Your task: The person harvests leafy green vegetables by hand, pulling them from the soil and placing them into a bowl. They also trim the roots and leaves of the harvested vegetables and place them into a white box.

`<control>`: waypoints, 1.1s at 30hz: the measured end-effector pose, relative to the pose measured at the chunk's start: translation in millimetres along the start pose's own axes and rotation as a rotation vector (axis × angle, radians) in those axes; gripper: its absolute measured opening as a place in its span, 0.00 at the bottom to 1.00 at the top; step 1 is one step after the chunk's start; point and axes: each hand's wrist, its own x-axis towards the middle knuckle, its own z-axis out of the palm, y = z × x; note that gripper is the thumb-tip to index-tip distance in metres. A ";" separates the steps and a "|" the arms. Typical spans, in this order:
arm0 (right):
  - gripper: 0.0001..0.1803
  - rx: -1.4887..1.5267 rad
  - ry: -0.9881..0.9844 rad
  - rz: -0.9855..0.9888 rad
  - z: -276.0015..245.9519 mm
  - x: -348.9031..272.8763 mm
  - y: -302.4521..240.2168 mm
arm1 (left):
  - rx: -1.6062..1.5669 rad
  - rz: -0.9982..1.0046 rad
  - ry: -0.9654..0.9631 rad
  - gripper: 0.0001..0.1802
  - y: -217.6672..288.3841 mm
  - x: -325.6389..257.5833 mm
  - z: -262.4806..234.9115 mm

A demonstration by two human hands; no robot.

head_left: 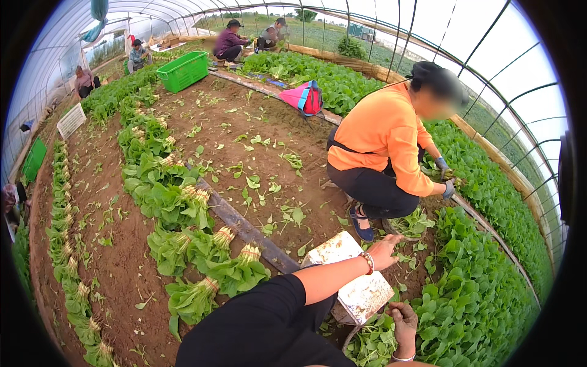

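My left hand (pixel 385 252), a beaded bracelet at its wrist, reaches over a dirt-stained white box (pixel 368 295). Its fingers are stretched out toward the loose green leaves (pixel 413 224) beside the co-worker's foot; nothing shows in them. My right hand (pixel 403 324), muddy and with a bangle, is held low at the edge of the growing leafy greens (pixel 468 300). Its fingers are curled closed, and what they hold, if anything, cannot be made out. Picked leaves (pixel 374 342) lie just left of it, by a dark curved rim.
A co-worker in orange (pixel 382 134) squats ahead, gloved hands in the greens. Tied bundles of greens (pixel 211 238) lie in rows at left, along a dark plank (pixel 244 226). A green crate (pixel 183 72), a pink and red bag (pixel 304 98) and other people are farther off.
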 end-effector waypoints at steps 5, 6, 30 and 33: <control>0.15 0.778 0.332 -0.071 57.8 8.7 29.9 | 0.003 0.025 0.003 0.35 -10.0 12.7 7.5; 0.16 0.924 0.337 0.024 64.8 6.3 41.2 | 0.014 0.023 0.004 0.34 -12.4 17.5 8.0; 0.21 1.248 0.200 0.351 42.9 -11.1 119.9 | 0.150 -0.051 0.294 0.32 -25.5 -41.2 -11.7; 0.20 1.139 0.021 0.308 64.5 -12.9 121.9 | 0.092 -0.136 0.411 0.32 -42.7 -37.4 -29.1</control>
